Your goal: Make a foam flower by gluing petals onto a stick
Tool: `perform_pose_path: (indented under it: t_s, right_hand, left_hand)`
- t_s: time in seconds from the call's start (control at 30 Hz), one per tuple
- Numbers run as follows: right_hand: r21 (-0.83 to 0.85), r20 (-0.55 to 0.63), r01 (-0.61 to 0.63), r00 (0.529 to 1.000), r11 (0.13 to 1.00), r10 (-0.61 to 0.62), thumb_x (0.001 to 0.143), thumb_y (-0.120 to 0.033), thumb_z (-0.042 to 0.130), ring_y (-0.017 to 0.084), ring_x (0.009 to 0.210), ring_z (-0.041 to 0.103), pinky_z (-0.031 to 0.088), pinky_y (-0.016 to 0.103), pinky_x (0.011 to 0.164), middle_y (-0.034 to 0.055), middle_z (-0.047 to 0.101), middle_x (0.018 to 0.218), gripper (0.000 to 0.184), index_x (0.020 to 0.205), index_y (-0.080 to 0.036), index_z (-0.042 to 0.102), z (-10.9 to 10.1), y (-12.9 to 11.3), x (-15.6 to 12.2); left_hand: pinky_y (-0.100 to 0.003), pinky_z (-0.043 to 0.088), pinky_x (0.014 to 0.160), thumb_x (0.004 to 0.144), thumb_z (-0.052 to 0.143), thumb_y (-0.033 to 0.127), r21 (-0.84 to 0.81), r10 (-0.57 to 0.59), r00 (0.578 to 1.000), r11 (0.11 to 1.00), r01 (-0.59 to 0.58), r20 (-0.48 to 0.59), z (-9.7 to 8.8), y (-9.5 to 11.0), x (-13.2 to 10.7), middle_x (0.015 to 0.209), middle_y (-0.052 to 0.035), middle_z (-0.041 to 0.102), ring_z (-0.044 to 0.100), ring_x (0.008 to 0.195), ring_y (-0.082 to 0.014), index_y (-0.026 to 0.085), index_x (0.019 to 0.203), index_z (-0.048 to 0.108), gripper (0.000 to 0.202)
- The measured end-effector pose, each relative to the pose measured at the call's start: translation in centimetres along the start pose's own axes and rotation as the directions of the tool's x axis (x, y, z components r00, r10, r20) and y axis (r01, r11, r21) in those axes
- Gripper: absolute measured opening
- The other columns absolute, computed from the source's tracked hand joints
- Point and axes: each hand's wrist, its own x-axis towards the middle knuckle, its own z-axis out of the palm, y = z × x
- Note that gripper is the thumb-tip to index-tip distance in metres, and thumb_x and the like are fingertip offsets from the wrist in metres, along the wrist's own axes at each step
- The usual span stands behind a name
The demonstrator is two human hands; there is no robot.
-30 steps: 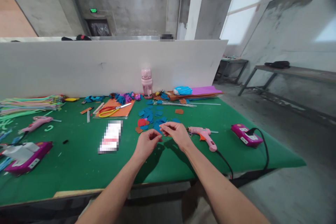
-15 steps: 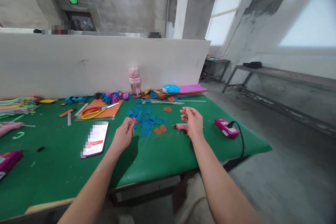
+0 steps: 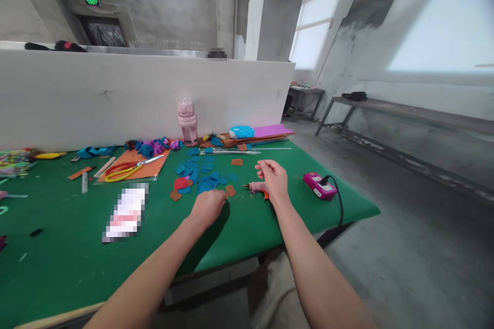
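My left hand rests low on the green table, its fingers curled down at the near edge of a scatter of blue felt pieces; what they pinch is hidden. My right hand hovers just above a pink glue gun, with thumb and fingers pinched together on something too thin to make out. A red felt piece and brown felt bits lie beside the blue ones.
Scissors lie on an orange sheet at the back left, next to a phone. A pink bottle stands against the white partition. A pink corded box sits near the right table edge.
My left hand has dropped from a raised pinch down onto the table by the blue felt. My right hand has stayed over the glue gun. The view has swung right.
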Motion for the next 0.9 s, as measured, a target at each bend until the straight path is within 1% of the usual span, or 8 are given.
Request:
perform_pose_path:
  t_s: [0.23,0.33,0.4,0.47,0.57,0.67,0.77,0.9]
  right_hand:
    - [-0.001,0.102,-0.006,0.995,1.000,0.006,0.071,-0.042,0.053,0.009,0.055,0.052,0.044,0.021,0.051,0.0029,0.064,0.072,0.027,0.080,-0.018,0.062,0.0,-0.3,-0.8]
    - [-0.067,0.198,-0.040,0.979,0.997,0.052,0.073,-0.040,0.052,0.010,0.055,0.052,0.042,0.021,0.048,0.0033,0.064,0.072,0.026,0.080,-0.018,0.062,0.4,-0.6,-1.6]
    - [-0.124,0.375,-0.081,0.919,0.989,0.122,0.074,-0.039,0.050,0.010,0.054,0.053,0.041,0.020,0.045,0.0036,0.064,0.074,0.025,0.081,-0.018,0.062,1.0,-0.8,-2.5]
    - [-0.156,0.589,-0.110,0.788,0.982,0.182,0.076,-0.037,0.050,0.010,0.056,0.054,0.040,0.019,0.045,0.0036,0.065,0.081,0.025,0.089,-0.019,0.062,1.7,-1.0,-3.6]
    - [-0.153,0.748,-0.092,0.640,0.984,0.176,0.077,-0.032,0.050,0.010,0.060,0.056,0.041,0.019,0.046,0.0034,0.062,0.098,0.033,0.108,-0.024,0.054,2.7,-0.7,-4.8]
    - [-0.204,0.703,0.027,0.700,0.979,0.127,0.075,-0.022,0.050,0.008,0.056,0.054,0.041,0.021,0.046,0.0041,0.055,0.113,0.038,0.113,-0.024,0.050,3.6,0.4,-4.9]
    - [-0.253,0.661,0.161,0.749,0.954,0.049,0.074,-0.015,0.046,0.008,0.053,0.052,0.043,0.023,0.051,0.0041,0.059,0.105,0.036,0.109,-0.022,0.054,4.5,1.5,-4.6]
    - [-0.134,0.748,0.282,0.658,0.950,-0.090,0.072,-0.005,0.039,0.008,0.058,0.055,0.045,0.024,0.057,0.0028,0.053,0.116,0.050,0.116,-0.026,0.049,5.3,2.1,-4.6]
  left_hand:
    - [-0.026,0.038,0.063,0.076,0.044,0.023,0.038,-0.082,0.993,0.996,0.085,-0.080,0.6,-0.4,1.0,0.077,-0.0102,0.065,0.059,0.076,-0.0215,0.019,0.073,0.064,0.021]
    - [-0.023,0.033,0.053,0.072,0.049,0.029,-0.131,-0.110,0.986,0.987,0.093,-0.127,-0.7,-1.2,0.3,0.062,-0.0046,0.062,0.055,0.059,-0.0170,0.019,0.071,0.065,0.019]
    - [-0.021,0.029,0.047,0.070,0.050,0.036,-0.371,-0.177,0.979,0.919,0.129,-0.097,-1.8,-1.6,-0.4,0.052,-0.0008,0.056,0.048,0.049,-0.0128,0.017,0.069,0.064,0.024]
    - [-0.020,0.027,0.044,0.069,0.051,0.042,-0.562,-0.227,0.973,0.809,0.171,-0.031,-2.6,-1.9,-1.1,0.050,0.0018,0.052,0.041,0.044,-0.0098,0.015,0.073,0.064,0.030]
    - [-0.020,0.026,0.044,0.068,0.052,0.041,-0.591,-0.257,0.966,0.785,0.188,-0.034,-3.0,-2.5,-1.6,0.050,0.0027,0.050,0.039,0.044,-0.0090,0.014,0.074,0.063,0.030]
    - [-0.021,0.026,0.046,0.066,0.052,0.033,-0.379,-0.280,0.948,0.903,0.205,-0.153,-2.5,-3.4,-1.4,0.049,0.0021,0.049,0.042,0.048,-0.0104,0.016,0.064,0.063,0.021]
    - [-0.021,0.024,0.045,0.067,0.050,0.031,-0.312,-0.247,0.958,0.930,0.193,-0.144,-1.9,-4.0,-1.2,0.046,0.0036,0.046,0.040,0.046,-0.0100,0.017,0.068,0.064,0.019]
    - [-0.020,0.023,0.045,0.070,0.048,0.031,-0.333,-0.116,0.983,0.941,0.062,-0.144,-1.6,-3.9,-1.5,0.047,0.0049,0.044,0.038,0.046,-0.0093,0.018,0.073,0.063,0.020]
